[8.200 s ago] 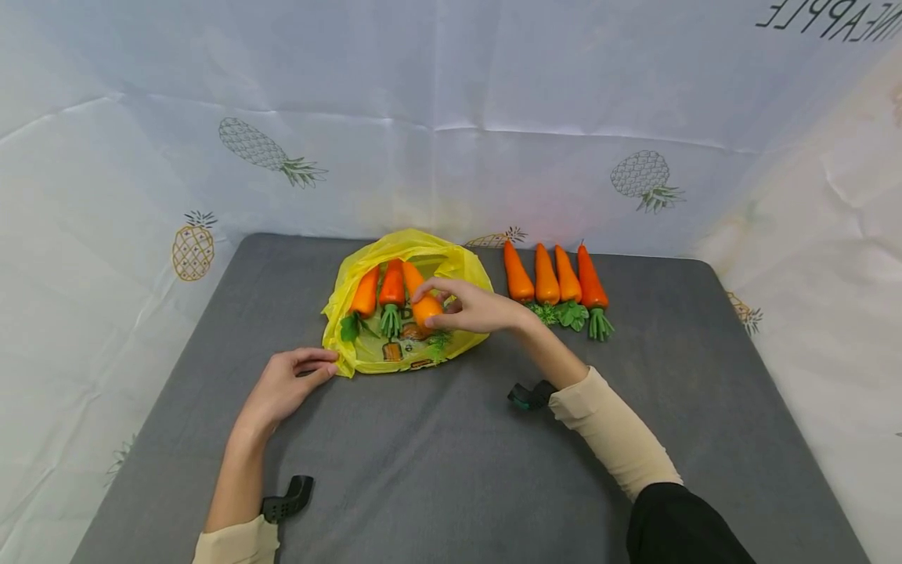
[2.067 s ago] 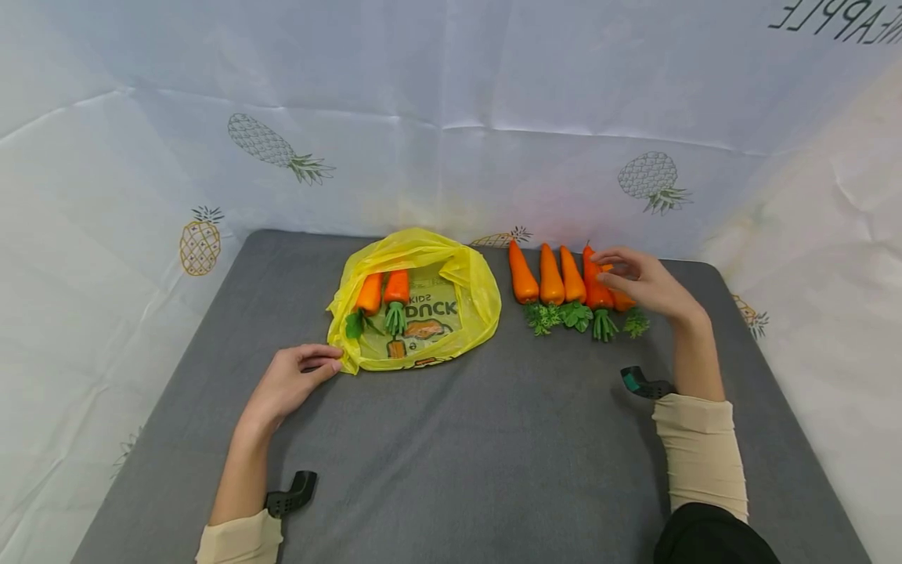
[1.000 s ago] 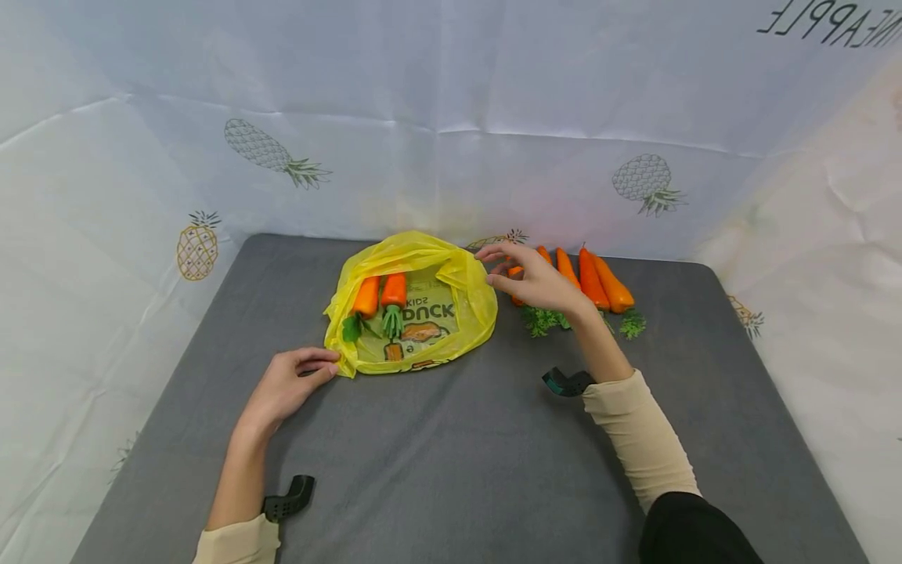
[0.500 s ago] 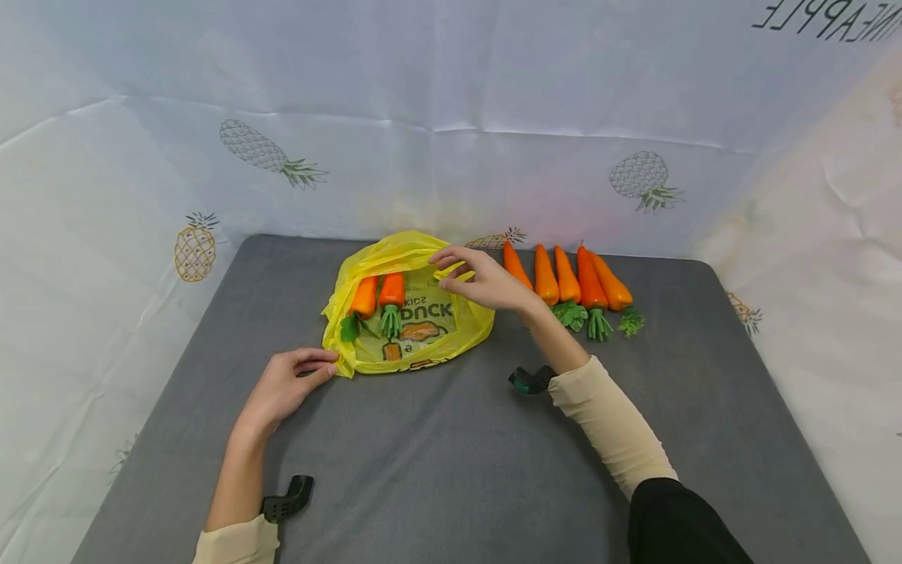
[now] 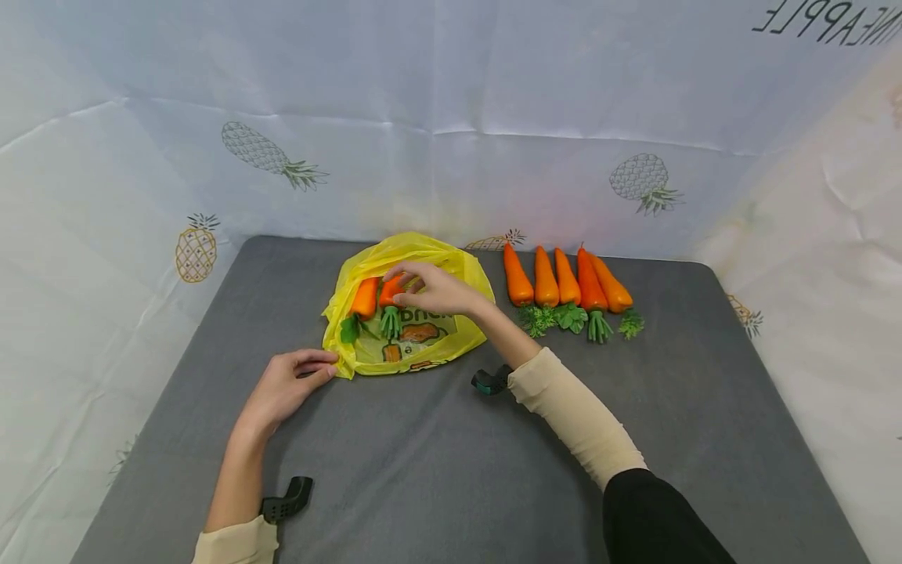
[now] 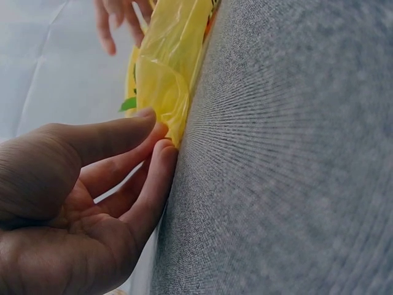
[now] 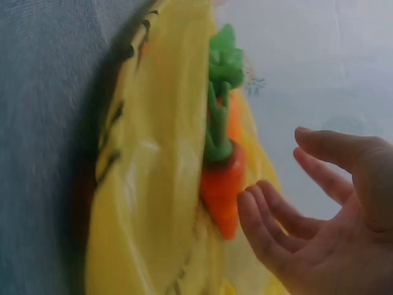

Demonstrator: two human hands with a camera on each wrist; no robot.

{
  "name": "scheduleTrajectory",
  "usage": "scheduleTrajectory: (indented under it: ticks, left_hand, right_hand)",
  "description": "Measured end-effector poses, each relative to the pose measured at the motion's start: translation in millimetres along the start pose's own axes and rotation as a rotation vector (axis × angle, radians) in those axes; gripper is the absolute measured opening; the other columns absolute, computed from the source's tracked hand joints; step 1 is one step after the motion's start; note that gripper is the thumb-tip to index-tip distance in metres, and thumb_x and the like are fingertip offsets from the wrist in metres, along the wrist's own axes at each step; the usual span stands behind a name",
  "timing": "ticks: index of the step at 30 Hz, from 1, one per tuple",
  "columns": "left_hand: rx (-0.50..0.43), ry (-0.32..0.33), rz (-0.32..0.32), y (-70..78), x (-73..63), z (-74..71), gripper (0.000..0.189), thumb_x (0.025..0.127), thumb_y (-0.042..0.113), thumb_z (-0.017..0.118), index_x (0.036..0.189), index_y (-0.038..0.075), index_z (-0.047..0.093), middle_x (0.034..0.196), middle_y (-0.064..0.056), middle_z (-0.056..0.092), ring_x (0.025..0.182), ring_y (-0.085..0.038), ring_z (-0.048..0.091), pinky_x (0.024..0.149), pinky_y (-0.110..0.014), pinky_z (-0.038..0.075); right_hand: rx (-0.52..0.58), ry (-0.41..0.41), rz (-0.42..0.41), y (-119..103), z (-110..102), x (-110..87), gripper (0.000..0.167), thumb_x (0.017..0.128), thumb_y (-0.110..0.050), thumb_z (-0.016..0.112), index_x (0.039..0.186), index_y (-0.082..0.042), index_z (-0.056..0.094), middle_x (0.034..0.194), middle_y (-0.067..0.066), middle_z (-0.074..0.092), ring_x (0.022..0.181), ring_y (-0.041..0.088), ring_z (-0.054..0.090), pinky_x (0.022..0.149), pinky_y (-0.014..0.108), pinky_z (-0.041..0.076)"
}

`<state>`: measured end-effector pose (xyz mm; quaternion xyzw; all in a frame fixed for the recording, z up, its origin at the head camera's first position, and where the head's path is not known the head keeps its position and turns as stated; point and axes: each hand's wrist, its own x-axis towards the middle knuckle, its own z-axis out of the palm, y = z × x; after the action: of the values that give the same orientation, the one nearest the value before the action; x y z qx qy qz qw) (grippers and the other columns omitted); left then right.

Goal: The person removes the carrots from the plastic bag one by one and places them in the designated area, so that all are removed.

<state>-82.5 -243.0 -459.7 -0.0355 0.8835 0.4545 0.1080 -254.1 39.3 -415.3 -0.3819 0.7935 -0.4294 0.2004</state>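
Note:
A yellow plastic bag [image 5: 468,330] lies spread with its mouth facing up, two orange toy carrots inside. One carrot [image 5: 364,298] is at the left; the other carrot [image 7: 222,187], with thick green stems, lies beside it. My left hand [image 5: 285,388] pinches the bag's near left corner between thumb and fingers, as the left wrist view [image 6: 92,196] also shows. Over the bag hangs my right hand [image 5: 440,293], fingers spread and partly bent around nothing, its fingertips by the right-hand carrot. In the right wrist view a gap shows between thumb and fingers.
Several carrots [image 5: 546,278] with green tops lie side by side in a row right of the bag, near the back edge. A grey cloth covers the table [image 5: 423,470]. Behind it hangs a white curtain [image 5: 423,78] with pineapple prints.
My right hand has moved one carrot from the bag to the row's right end and let it go. It then came back left over the bag. My left hand stayed put.

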Motion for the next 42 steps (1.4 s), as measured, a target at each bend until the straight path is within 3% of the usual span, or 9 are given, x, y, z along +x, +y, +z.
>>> scheduleTrajectory:
  ticks: [3,6,10,14,17,24,29,35,42]
  left_hand:
    - [-0.012,-0.009,0.001,-0.9,-0.3,1.4,0.034,0.109,0.025,0.070,0.136,0.005,0.073,0.131,-0.018,0.076,0.124,-0.031,0.071,0.088,-0.019,0.053]
    - [-0.015,-0.015,-0.002,-1.0,-0.6,2.7,0.034,0.109,0.025,0.070,0.136,0.005,0.073,0.131,-0.018,0.076,0.122,-0.030,0.071,0.088,-0.020,0.053]
    - [-0.011,-0.014,-0.008,-0.5,-1.2,3.2,0.034,0.108,0.025,0.070,0.135,0.005,0.074,0.129,-0.017,0.077,0.119,-0.027,0.071,0.087,-0.021,0.053]
    - [-0.012,-0.014,-0.011,-0.4,-2.1,2.6,0.034,0.108,0.025,0.071,0.135,0.005,0.074,0.128,-0.017,0.078,0.118,-0.026,0.071,0.087,-0.021,0.053]
    - [-0.013,-0.014,-0.012,-1.1,-3.0,2.3,0.034,0.108,0.025,0.070,0.135,0.005,0.074,0.129,-0.017,0.077,0.119,-0.027,0.071,0.088,-0.021,0.053]
    - [-0.012,-0.008,-0.004,-1.6,-3.9,1.5,0.033,0.108,0.024,0.070,0.135,0.005,0.074,0.129,-0.018,0.077,0.122,-0.029,0.071,0.089,-0.021,0.053]
    - [-0.012,-0.006,-0.007,-1.6,-3.5,1.2,0.033,0.108,0.024,0.070,0.135,0.005,0.074,0.129,-0.018,0.077,0.124,-0.031,0.071,0.089,-0.021,0.052]
    - [-0.014,-0.004,-0.012,-1.1,-1.9,0.4,0.033,0.108,0.024,0.071,0.134,0.005,0.074,0.128,-0.017,0.078,0.121,-0.028,0.071,0.089,-0.021,0.052]
    - [-0.012,0.002,-0.018,0.6,-1.5,-0.8,0.032,0.108,0.024,0.071,0.134,0.005,0.074,0.126,-0.016,0.078,0.117,-0.024,0.071,0.086,-0.022,0.053]
  right_hand:
    - [-0.014,-0.007,0.029,5,8,5.4,0.041,0.110,-0.016,0.065,0.147,0.001,0.059,0.151,0.020,0.061,0.133,0.036,0.065,0.107,0.039,0.058]
    - [-0.019,0.004,0.048,10,12,8.3,0.040,0.109,-0.015,0.066,0.145,0.000,0.061,0.146,0.021,0.064,0.098,0.030,0.070,0.085,0.031,0.057]
    - [-0.024,0.012,0.063,14,16,12.9,0.039,0.108,-0.014,0.068,0.144,0.001,0.062,0.140,0.021,0.067,0.066,0.018,0.052,0.069,0.027,0.046]
    - [-0.057,-0.009,0.103,14,19,17.0,0.041,0.108,-0.018,0.069,0.145,-0.002,0.063,0.144,0.020,0.066,0.066,0.009,0.043,0.071,0.025,0.042]
    - [-0.088,-0.037,0.133,12,21,19.1,0.044,0.108,-0.021,0.068,0.148,-0.004,0.062,0.147,0.020,0.064,0.068,0.012,0.037,0.075,0.027,0.039]
    - [-0.144,-0.068,0.179,13,26,21.6,0.049,0.109,-0.026,0.069,0.154,-0.011,0.058,0.157,0.016,0.057,0.106,0.019,0.056,0.085,0.029,0.044]
    - [-0.140,-0.061,0.191,10,28,19.2,0.045,0.108,-0.027,0.070,0.148,-0.010,0.059,0.134,0.015,0.062,0.084,0.015,0.049,0.073,0.026,0.041]
    - [-0.134,-0.040,0.183,9,29,17.3,0.040,0.106,-0.025,0.073,0.139,-0.008,0.059,0.113,0.011,0.059,0.078,0.014,0.049,0.069,0.025,0.041]
    - [-0.058,-0.030,0.148,8,27,13.0,0.034,0.104,-0.016,0.073,0.133,-0.004,0.058,0.108,0.009,0.057,0.074,0.013,0.048,0.067,0.024,0.043]
